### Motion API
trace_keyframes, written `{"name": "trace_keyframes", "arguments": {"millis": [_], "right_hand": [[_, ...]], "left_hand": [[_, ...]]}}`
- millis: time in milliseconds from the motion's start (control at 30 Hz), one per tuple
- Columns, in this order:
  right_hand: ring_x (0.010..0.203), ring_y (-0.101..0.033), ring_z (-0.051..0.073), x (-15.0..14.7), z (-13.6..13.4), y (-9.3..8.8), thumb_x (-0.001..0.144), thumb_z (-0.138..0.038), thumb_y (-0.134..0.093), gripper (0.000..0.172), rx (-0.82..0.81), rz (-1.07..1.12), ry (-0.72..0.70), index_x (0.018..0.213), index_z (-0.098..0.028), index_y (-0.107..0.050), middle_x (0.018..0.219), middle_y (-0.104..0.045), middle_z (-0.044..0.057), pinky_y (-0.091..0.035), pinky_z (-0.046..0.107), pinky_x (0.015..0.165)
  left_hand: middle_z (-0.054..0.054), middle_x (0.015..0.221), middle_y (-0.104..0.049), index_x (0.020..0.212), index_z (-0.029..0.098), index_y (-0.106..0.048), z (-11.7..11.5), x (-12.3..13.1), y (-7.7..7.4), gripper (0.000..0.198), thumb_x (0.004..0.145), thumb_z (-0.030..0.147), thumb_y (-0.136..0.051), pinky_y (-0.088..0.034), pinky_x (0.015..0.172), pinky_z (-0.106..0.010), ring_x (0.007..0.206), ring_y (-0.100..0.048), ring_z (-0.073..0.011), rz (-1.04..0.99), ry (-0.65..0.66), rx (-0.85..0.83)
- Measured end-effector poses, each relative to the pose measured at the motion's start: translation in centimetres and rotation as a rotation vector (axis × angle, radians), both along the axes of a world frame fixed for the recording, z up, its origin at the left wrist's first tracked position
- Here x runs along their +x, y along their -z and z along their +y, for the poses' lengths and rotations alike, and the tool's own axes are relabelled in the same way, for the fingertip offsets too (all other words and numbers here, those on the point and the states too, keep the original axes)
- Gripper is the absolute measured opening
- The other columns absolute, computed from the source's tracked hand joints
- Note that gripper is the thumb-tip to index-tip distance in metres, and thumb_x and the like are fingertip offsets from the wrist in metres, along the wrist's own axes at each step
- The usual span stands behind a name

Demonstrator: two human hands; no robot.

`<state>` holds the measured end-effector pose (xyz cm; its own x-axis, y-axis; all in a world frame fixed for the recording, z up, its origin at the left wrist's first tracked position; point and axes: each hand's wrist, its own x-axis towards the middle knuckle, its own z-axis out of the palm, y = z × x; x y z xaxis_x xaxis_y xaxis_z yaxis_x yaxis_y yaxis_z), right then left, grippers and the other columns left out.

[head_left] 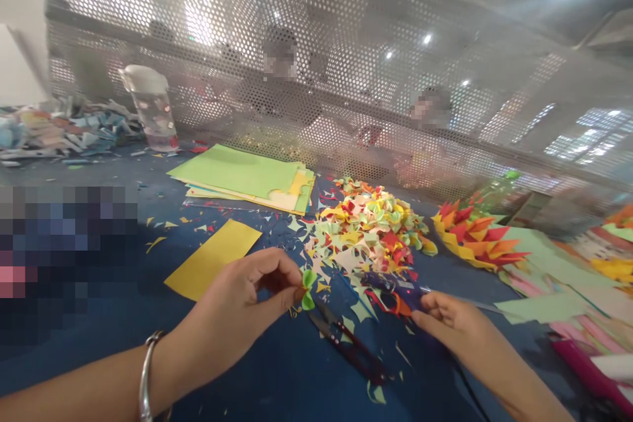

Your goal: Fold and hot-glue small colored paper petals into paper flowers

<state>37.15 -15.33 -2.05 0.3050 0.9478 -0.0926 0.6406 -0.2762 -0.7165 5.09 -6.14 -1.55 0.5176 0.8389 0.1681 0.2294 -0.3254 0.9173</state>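
Note:
My left hand (247,306), with a bangle on its wrist, pinches a small folded green paper piece (308,290) between thumb and fingertips. To the right, my right hand (445,316) is closed on a dark purple glue gun (393,285) with an orange trigger. Its nozzle points left, toward the green piece, but apart from it. A pair of dark thread snips (353,346) lies on the blue table between my hands. Beyond my left hand lies a yellow paper sheet (212,260).
A heap of coloured paper pieces (366,227) sits ahead, beside stacked paper sheets (242,175). A layered red-orange-yellow paper flower (477,237) stands right. A water bottle (153,109) is far left. Behind the perforated metal screen (316,6) are people.

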Motion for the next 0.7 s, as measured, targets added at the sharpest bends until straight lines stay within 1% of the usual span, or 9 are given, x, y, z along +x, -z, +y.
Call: {"name": "trace_keyframes", "arguments": {"millis": [133,233,300,400,467,533,633,700], "right_hand": [[0.058,-0.056,0.017,-0.8,-0.3,-1.3,0.078,-0.042,-0.069,0.026,0.057,0.425,0.067,0.084,-0.018,-0.062,0.069,-0.061,-0.001,-0.044,0.028,0.055],[0.057,-0.055,0.015,-0.8,-0.7,-2.0,0.075,-0.035,-0.073,0.024,0.075,0.701,0.137,0.089,-0.018,-0.063,0.073,-0.064,0.001,-0.045,0.026,0.054],[0.057,-0.054,0.014,-0.8,-0.8,-2.1,0.072,-0.032,-0.076,0.021,0.061,0.859,0.149,0.084,-0.019,-0.064,0.071,-0.062,0.001,-0.045,0.025,0.055],[0.055,-0.047,0.011,-1.3,-0.8,-2.0,0.072,-0.032,-0.077,0.022,0.065,1.084,0.071,0.07,-0.017,-0.062,0.065,-0.056,0.0,-0.044,0.023,0.055],[0.052,-0.04,0.009,-1.9,-0.7,-2.0,0.074,-0.033,-0.077,0.026,0.068,1.187,0.019,0.063,-0.016,-0.06,0.062,-0.05,-0.001,-0.041,0.021,0.053],[0.051,-0.034,0.008,-2.4,-0.6,-2.0,0.077,-0.035,-0.074,0.029,0.071,1.255,0.0,0.062,-0.016,-0.059,0.061,-0.043,-0.003,-0.039,0.02,0.05],[0.05,-0.027,0.008,-2.9,-0.5,-2.0,0.078,-0.036,-0.072,0.023,0.114,1.297,-0.012,0.073,-0.016,-0.065,0.063,-0.035,-0.004,-0.037,0.018,0.048],[0.051,-0.024,0.008,-3.0,-0.3,-1.9,0.077,-0.037,-0.072,0.022,0.141,1.3,-0.036,0.08,-0.016,-0.067,0.067,-0.034,-0.004,-0.035,0.018,0.045]], "left_hand": [[0.0,0.08,-0.061,0.08,0.019,-0.057,-0.1,0.0,0.1,0.005,0.084,0.021,-0.057,-0.044,0.065,-0.025,0.071,-0.056,-0.0123,-0.036,0.002,-0.051],[0.0,0.08,-0.061,0.079,0.019,-0.056,-0.2,0.0,0.2,0.005,0.083,0.022,-0.057,-0.043,0.065,-0.025,0.071,-0.055,-0.0128,-0.077,0.016,-0.101],[0.0,0.078,-0.06,0.079,0.018,-0.056,-0.3,0.0,0.3,0.006,0.083,0.022,-0.057,-0.043,0.064,-0.026,0.07,-0.055,-0.0132,-0.093,0.025,-0.119],[0.0,0.075,-0.059,0.079,0.018,-0.055,-0.5,0.1,0.4,0.007,0.082,0.023,-0.057,-0.042,0.063,-0.026,0.068,-0.053,-0.0134,-0.09,0.036,-0.13],[-0.001,0.077,-0.06,0.078,0.018,-0.055,-0.5,0.2,0.4,0.009,0.083,0.025,-0.057,-0.041,0.062,-0.027,0.068,-0.053,-0.0136,-0.087,0.046,-0.139],[-0.002,0.08,-0.061,0.076,0.018,-0.054,-0.6,0.3,0.4,0.011,0.083,0.026,-0.057,-0.041,0.063,-0.027,0.07,-0.054,-0.0141,-0.091,0.054,-0.142],[-0.001,0.076,-0.06,0.076,0.018,-0.054,-0.7,0.4,0.5,0.012,0.084,0.027,-0.057,-0.041,0.062,-0.027,0.069,-0.052,-0.0139,-0.111,0.069,-0.142],[0.0,0.074,-0.059,0.076,0.018,-0.054,-0.7,0.5,0.6,0.012,0.084,0.027,-0.057,-0.04,0.062,-0.027,0.068,-0.052,-0.0135,-0.118,0.079,-0.147]]}}
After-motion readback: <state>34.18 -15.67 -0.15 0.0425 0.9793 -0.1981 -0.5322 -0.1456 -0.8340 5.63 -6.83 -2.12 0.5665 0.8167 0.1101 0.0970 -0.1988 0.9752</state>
